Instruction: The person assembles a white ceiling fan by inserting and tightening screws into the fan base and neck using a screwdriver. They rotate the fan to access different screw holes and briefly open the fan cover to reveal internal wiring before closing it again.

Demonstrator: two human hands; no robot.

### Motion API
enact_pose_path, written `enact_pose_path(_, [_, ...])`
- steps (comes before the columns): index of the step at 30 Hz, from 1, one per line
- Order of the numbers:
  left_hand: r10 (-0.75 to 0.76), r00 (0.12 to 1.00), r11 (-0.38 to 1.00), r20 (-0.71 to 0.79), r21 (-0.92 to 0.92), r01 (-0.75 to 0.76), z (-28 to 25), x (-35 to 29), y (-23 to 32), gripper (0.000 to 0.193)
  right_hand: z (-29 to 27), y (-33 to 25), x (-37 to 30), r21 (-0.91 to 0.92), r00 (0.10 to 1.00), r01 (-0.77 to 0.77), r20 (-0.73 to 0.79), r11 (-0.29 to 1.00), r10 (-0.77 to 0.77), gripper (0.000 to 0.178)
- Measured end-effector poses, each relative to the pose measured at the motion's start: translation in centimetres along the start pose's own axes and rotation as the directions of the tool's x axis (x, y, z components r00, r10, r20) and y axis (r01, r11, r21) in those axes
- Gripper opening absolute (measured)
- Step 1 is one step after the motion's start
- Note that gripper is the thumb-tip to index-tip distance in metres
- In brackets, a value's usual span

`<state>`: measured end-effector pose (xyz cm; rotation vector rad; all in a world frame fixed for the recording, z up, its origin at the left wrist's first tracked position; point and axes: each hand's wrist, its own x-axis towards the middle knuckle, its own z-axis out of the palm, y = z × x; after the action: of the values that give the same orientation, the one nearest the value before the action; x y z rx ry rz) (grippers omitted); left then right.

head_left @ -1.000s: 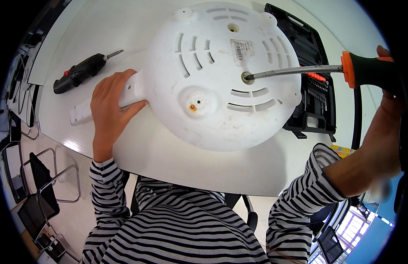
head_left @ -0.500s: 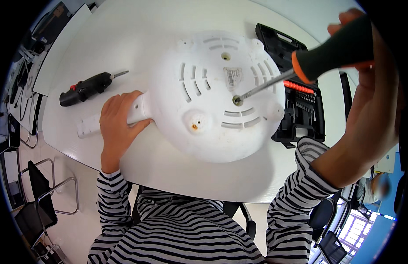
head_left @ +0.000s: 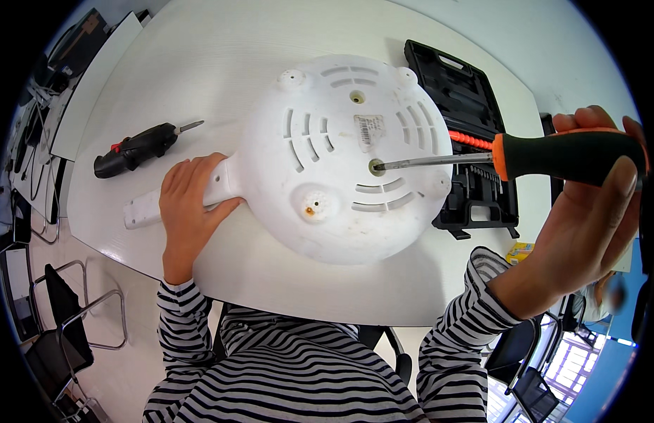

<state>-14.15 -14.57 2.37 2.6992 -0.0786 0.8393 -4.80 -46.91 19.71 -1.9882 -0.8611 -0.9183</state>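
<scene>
One screwdriver (head_left: 511,158) points leftward from your right hand (head_left: 588,225), long axis nearly level, tip at a round hole in one white appliance (head_left: 349,168). Your right hand wraps the screwdriver; your left hand (head_left: 191,204) clasps the appliance's handle. The appliance lies between your hands on the counter (head_left: 306,296). One power screwdriver (head_left: 135,150) rests beyond your left hand, one open tool case (head_left: 462,88) left of your right.

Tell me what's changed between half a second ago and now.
The right hand and the handle of its screwdriver have swung lower in the view, so the shaft lies flatter. Nothing was visibly picked up or let go. Unchanged: the tip at the round hole, the left hand on the white appliance's handle.
</scene>
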Motion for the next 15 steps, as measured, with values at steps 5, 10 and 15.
enact_pose_path(5, [-0.019,1.0,1.0,0.011,0.012,0.019,0.0,0.0,0.0,0.056,-0.9,-0.4,-0.5,0.075,0.998,0.0,0.065,0.997,-0.004,0.045])
enact_pose_path(10, [-0.009,1.0,1.0,-0.007,0.023,0.009,0.1,0.3,0.3,0.056,-1.1,-0.3,0.0,0.076,0.996,-0.002,0.091,0.997,-0.005,0.043])
enact_pose_path(15, [-0.004,1.0,1.0,-0.026,0.03,0.005,0.2,0.5,0.8,0.056,-0.5,-0.3,0.8,0.054,1.0,0.0,0.03,0.999,-0.001,0.041])
